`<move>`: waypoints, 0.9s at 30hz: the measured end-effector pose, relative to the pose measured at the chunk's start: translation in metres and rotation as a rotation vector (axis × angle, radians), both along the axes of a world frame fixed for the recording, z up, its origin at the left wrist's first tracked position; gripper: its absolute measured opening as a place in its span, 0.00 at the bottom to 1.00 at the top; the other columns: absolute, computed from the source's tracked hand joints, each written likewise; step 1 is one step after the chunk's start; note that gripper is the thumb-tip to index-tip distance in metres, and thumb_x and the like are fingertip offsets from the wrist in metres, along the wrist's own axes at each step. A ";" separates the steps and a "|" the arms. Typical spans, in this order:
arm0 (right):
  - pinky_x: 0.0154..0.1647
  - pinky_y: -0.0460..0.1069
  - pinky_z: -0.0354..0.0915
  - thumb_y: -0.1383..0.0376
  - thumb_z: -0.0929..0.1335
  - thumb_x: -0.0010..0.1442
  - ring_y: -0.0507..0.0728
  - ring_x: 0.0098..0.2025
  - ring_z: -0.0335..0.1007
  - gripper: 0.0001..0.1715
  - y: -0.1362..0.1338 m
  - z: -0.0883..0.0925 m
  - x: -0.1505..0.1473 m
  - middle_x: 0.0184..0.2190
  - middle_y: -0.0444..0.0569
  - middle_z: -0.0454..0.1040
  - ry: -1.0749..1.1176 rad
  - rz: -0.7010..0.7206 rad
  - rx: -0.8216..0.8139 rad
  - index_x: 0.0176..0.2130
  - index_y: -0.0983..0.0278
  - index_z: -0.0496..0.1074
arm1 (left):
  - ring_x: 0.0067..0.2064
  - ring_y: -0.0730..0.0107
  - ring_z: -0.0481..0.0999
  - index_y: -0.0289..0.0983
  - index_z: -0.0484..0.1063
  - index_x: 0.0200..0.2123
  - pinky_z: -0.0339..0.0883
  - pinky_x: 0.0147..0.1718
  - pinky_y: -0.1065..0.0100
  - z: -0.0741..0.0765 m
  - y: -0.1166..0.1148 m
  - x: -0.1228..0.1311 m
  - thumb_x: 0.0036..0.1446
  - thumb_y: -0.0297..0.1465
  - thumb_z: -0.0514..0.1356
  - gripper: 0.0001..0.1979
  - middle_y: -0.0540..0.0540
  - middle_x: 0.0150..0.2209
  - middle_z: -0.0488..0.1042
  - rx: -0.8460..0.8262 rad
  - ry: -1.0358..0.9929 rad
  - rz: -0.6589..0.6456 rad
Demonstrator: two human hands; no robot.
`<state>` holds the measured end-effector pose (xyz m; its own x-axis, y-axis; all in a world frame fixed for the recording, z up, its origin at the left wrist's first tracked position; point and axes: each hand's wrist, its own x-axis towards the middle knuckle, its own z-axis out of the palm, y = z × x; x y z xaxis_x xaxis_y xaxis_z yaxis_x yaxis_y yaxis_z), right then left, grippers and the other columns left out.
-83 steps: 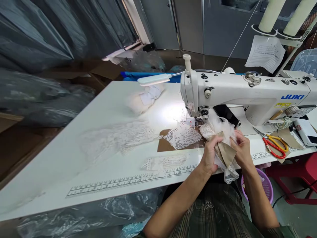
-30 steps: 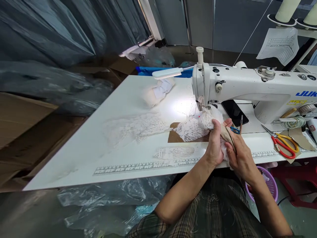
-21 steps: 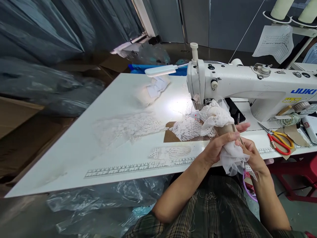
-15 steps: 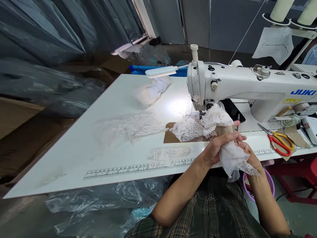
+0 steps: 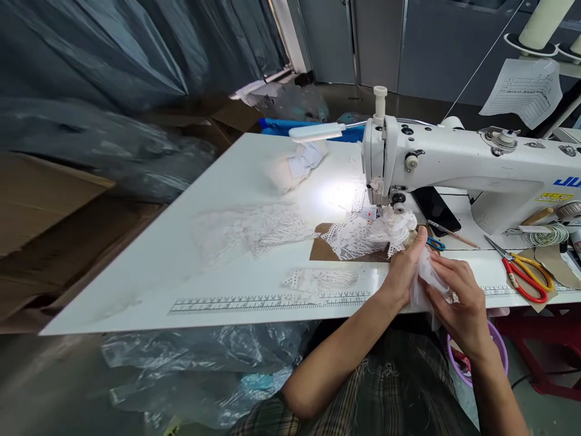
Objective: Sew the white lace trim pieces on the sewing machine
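My left hand (image 5: 402, 272) is closed on white sheer fabric (image 5: 429, 280), its thumb up along the edge. My right hand (image 5: 460, 297) pinches the same fabric from the other side, its fingers bent over it. From my hands a gathered white lace piece (image 5: 358, 236) runs left under the needle area of the white sewing machine (image 5: 454, 154). A brown board (image 5: 321, 248) lies beneath part of the lace. Just beyond my fingers are blue-handled snips (image 5: 436, 243), partly hidden. The fabric's lower end hangs between my wrists.
A lace strip (image 5: 254, 230), a smaller lace piece (image 5: 322, 280) and a cloth bundle (image 5: 302, 165) lie on the white table (image 5: 149, 272). Right of my hands are a phone (image 5: 436, 209), a pencil (image 5: 460, 237) and red-and-yellow scissors (image 5: 526, 275). A purple basket (image 5: 502, 348) stands below.
The view has shifted, so the table and machine sit further right. My right hand has turned over, its back now up, and the fabric is bunched lower between both hands. The snips and pencil show more.
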<state>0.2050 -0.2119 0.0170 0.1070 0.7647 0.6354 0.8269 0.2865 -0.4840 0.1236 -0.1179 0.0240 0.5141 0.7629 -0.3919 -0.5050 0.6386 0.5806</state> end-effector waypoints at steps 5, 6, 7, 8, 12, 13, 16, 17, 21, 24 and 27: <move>0.39 0.55 0.73 0.76 0.62 0.60 0.59 0.40 0.74 0.27 0.006 -0.007 -0.011 0.43 0.52 0.80 -0.175 -0.001 0.121 0.55 0.57 0.73 | 0.21 0.79 0.64 0.37 0.65 0.20 0.57 0.21 0.73 0.001 -0.002 -0.002 0.37 0.56 0.72 0.30 0.54 0.19 0.65 0.069 -0.015 -0.021; 0.39 0.55 0.73 0.76 0.63 0.60 0.59 0.40 0.74 0.27 0.006 -0.007 -0.011 0.43 0.52 0.80 -0.171 -0.024 0.128 0.54 0.58 0.73 | 0.21 0.78 0.65 0.36 0.67 0.22 0.58 0.21 0.73 0.001 -0.003 -0.003 0.36 0.57 0.72 0.30 0.54 0.20 0.66 0.072 -0.060 -0.049; 0.38 0.54 0.73 0.76 0.63 0.60 0.59 0.40 0.74 0.25 0.007 -0.008 -0.010 0.42 0.51 0.80 -0.157 -0.057 0.136 0.53 0.58 0.73 | 0.23 0.76 0.67 0.36 0.69 0.24 0.61 0.23 0.72 0.001 -0.003 -0.004 0.36 0.57 0.71 0.30 0.52 0.21 0.68 0.074 -0.118 -0.082; 0.38 0.54 0.73 0.75 0.64 0.60 0.58 0.39 0.74 0.24 0.008 -0.009 -0.008 0.41 0.51 0.80 -0.130 -0.095 0.144 0.51 0.58 0.74 | 0.26 0.72 0.71 0.35 0.71 0.26 0.64 0.26 0.71 0.002 -0.004 -0.005 0.37 0.58 0.70 0.30 0.51 0.23 0.70 0.074 -0.176 -0.115; 0.39 0.52 0.72 0.73 0.67 0.60 0.57 0.39 0.75 0.17 0.010 -0.011 -0.001 0.38 0.51 0.79 0.013 -0.197 0.146 0.46 0.59 0.75 | 0.40 0.57 0.78 0.34 0.76 0.35 0.70 0.39 0.65 0.003 -0.009 -0.006 0.39 0.51 0.71 0.28 0.45 0.30 0.77 0.067 -0.242 -0.221; 0.38 0.52 0.72 0.73 0.67 0.60 0.57 0.38 0.75 0.16 0.010 -0.011 0.000 0.38 0.50 0.79 0.034 -0.207 0.132 0.45 0.59 0.76 | 0.41 0.57 0.78 0.35 0.76 0.36 0.70 0.40 0.65 0.003 -0.010 -0.006 0.39 0.48 0.72 0.26 0.45 0.31 0.78 0.074 -0.211 -0.212; 0.35 0.51 0.70 0.71 0.66 0.60 0.57 0.37 0.73 0.13 0.011 -0.008 0.002 0.36 0.50 0.77 0.024 -0.295 0.136 0.43 0.59 0.77 | 0.41 0.59 0.79 0.36 0.76 0.36 0.69 0.41 0.66 0.001 -0.012 -0.004 0.39 0.41 0.74 0.22 0.47 0.33 0.79 0.110 -0.108 -0.124; 0.34 0.51 0.69 0.70 0.66 0.60 0.57 0.36 0.72 0.13 0.012 -0.006 0.001 0.35 0.50 0.75 0.006 -0.335 0.147 0.42 0.60 0.77 | 0.42 0.59 0.79 0.36 0.76 0.36 0.69 0.41 0.66 0.000 -0.012 -0.003 0.39 0.39 0.74 0.21 0.47 0.34 0.79 0.116 -0.087 -0.093; 0.28 0.48 0.65 0.69 0.66 0.61 0.53 0.28 0.67 0.13 0.017 0.002 -0.001 0.29 0.46 0.72 -0.040 -0.389 0.089 0.43 0.61 0.78 | 0.45 0.62 0.78 0.37 0.74 0.39 0.69 0.44 0.68 -0.005 -0.013 0.000 0.38 0.32 0.74 0.21 0.48 0.39 0.80 0.150 -0.070 -0.020; 0.28 0.48 0.65 0.71 0.64 0.60 0.53 0.28 0.67 0.14 0.025 0.002 -0.005 0.29 0.47 0.72 -0.088 -0.412 0.071 0.41 0.62 0.76 | 0.50 0.62 0.76 0.39 0.74 0.39 0.67 0.50 0.69 -0.007 -0.015 0.001 0.39 0.30 0.73 0.21 0.48 0.43 0.79 0.217 -0.098 0.024; 0.29 0.48 0.66 0.73 0.61 0.59 0.55 0.31 0.68 0.14 0.031 -0.002 -0.008 0.31 0.48 0.71 -0.125 -0.431 0.044 0.36 0.62 0.75 | 0.53 0.59 0.75 0.38 0.74 0.39 0.67 0.53 0.66 -0.006 -0.016 -0.002 0.42 0.33 0.71 0.20 0.47 0.44 0.78 0.189 -0.146 0.002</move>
